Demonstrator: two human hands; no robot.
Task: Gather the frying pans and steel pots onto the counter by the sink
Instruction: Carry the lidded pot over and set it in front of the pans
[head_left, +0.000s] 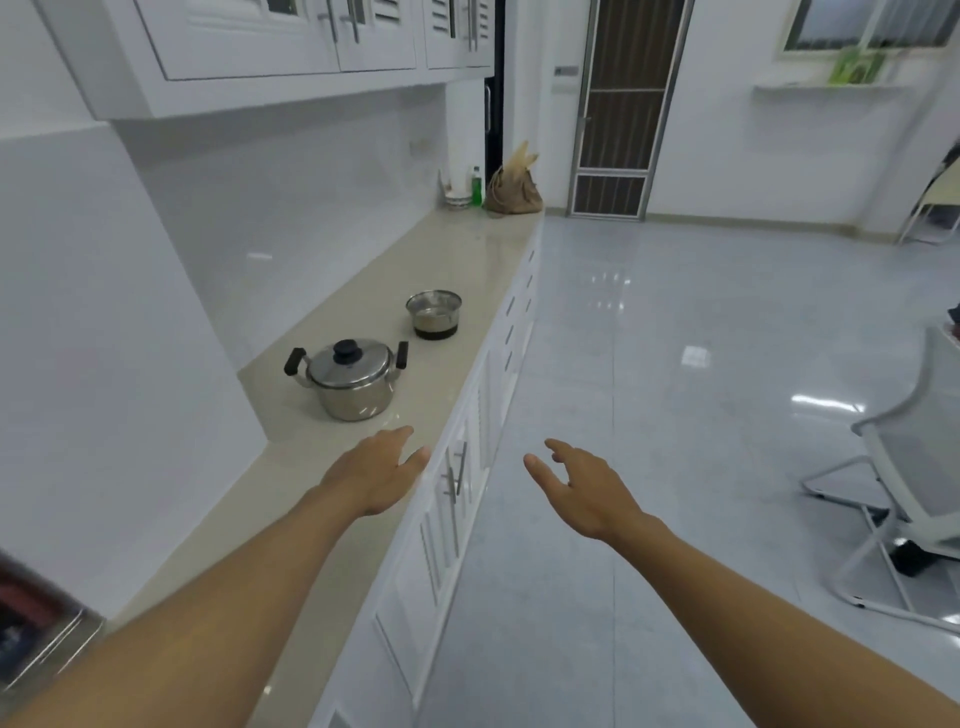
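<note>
Your left hand (376, 470) and right hand (582, 480) reach out empty, fingers relaxed. The lidded steel pot (347, 379) stands on the bench (457, 244) just beyond your left; a smaller pot (434, 314), perhaps scorched below, stands farther along.

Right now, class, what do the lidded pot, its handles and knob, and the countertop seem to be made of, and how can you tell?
Lidded pot: likely stainless steel, polished; its silver wall and lid mirror the light. Side handles and lid knob: black and duller, probably plastic, though the frame cannot confirm it. Countertop: beige stone or a stone-look slab, glossy; soft reflections show on it.
</note>
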